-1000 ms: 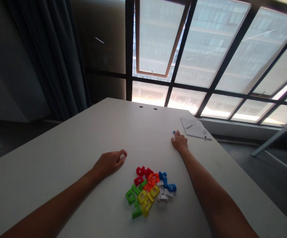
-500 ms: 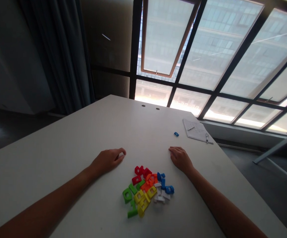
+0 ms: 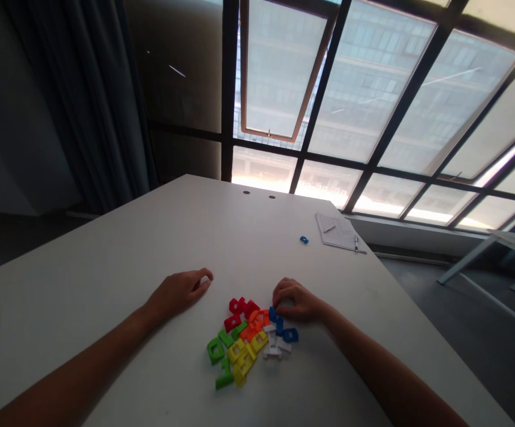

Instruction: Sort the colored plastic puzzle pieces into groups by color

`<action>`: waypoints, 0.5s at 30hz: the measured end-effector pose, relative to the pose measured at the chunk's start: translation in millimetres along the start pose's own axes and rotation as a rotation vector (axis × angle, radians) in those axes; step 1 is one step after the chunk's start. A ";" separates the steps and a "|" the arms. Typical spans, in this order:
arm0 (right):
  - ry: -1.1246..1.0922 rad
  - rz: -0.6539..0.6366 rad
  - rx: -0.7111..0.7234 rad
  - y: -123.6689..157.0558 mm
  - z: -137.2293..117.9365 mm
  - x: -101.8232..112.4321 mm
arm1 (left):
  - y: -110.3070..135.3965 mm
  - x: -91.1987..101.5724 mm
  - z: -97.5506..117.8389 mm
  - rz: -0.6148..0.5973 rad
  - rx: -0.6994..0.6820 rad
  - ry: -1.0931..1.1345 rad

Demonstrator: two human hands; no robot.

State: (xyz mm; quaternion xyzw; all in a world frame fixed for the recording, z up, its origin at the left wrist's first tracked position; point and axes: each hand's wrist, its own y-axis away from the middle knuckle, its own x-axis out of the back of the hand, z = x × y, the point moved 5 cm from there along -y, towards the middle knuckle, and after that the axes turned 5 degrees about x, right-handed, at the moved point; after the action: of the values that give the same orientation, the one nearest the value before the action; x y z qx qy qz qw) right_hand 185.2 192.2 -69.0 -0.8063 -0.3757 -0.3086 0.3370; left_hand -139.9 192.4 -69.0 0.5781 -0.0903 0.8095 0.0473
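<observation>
At the bench [image 3: 83,284], my right grip [image 3: 295,299] curled over the blue pieces [image 3: 273,314] of a heap of coloured plastic blocks [image 3: 244,338]; clenched or not, I could not tell. My left grip [image 3: 177,293] lay released, empty, near the heap. One stray blue block [image 3: 304,239] sat well apart, near a notepad [image 3: 337,231].

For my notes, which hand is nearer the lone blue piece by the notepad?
The right hand: at the edge of the pile, below the blue piece; the left hand lies farther off, left of it.
</observation>
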 end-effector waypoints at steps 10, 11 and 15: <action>0.491 0.308 -0.364 8.0 26.7 13.4 | -0.5 0.0 -1.1 0.006 0.004 0.017; 0.576 0.338 -0.423 11.7 32.9 19.1 | -0.7 -0.2 -1.2 0.008 0.004 0.014; 0.774 0.340 -0.591 28.2 56.1 43.7 | -0.4 -0.1 -0.2 0.013 -0.009 0.003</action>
State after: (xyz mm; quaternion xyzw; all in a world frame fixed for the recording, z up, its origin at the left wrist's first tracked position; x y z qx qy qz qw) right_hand 245.0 239.2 -77.6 -0.7435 0.0159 -0.6182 0.2546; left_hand -139.9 192.9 -69.1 0.5760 -0.0975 0.8104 0.0448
